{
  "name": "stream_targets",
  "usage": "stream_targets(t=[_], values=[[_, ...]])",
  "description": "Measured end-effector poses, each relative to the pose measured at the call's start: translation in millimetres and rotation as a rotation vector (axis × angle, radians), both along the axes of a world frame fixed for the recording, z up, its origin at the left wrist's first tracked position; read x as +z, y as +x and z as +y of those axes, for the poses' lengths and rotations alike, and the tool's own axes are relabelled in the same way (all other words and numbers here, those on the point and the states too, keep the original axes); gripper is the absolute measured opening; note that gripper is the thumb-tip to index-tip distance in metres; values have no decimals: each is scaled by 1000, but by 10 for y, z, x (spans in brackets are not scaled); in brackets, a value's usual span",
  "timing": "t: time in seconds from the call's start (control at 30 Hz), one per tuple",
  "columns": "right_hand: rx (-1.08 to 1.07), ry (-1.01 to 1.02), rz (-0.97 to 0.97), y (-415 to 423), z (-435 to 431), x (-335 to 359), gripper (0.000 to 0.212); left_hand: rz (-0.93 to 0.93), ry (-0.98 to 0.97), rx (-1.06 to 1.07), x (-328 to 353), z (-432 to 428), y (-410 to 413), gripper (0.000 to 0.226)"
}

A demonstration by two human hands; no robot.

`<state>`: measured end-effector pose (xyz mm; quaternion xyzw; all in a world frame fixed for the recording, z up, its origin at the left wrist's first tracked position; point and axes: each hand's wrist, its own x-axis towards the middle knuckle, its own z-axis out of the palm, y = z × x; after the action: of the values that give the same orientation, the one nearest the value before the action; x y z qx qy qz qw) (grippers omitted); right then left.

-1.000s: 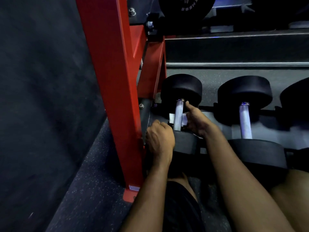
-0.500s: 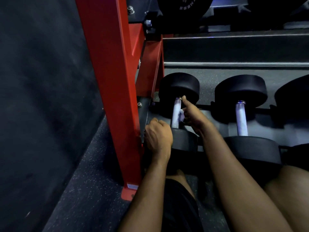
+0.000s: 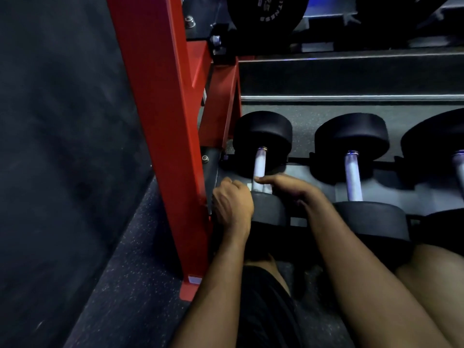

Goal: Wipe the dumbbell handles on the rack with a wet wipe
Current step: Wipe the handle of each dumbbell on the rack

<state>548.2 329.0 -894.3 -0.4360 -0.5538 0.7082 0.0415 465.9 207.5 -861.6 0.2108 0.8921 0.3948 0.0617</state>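
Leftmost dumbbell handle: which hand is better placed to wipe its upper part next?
Right: the right hand wraps the handle low down; the left hand is curled beside the near head, off it.

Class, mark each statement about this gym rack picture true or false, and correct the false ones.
1. The right hand is curled round the leftmost handle, near its closer end. True.
2. The rack post is blue. False: it is red.
3. The left hand rests on the second handle. False: it lies curled by the near head of the leftmost dumbbell, beside the rack post, and no hand touches the second handle.
4. A weight plate shows above the dumbbell shelf. True.
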Motion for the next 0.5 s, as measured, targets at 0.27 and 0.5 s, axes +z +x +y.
stream_targets(t=[0.27, 0.5], values=[[-222, 454, -153, -11, -104, -44, 10, -26, 2, 6, 18, -5, -1, 29], [-606, 375, 55, 272, -241, 239, 22, 129, -99, -115, 169, -76, 112, 27]])
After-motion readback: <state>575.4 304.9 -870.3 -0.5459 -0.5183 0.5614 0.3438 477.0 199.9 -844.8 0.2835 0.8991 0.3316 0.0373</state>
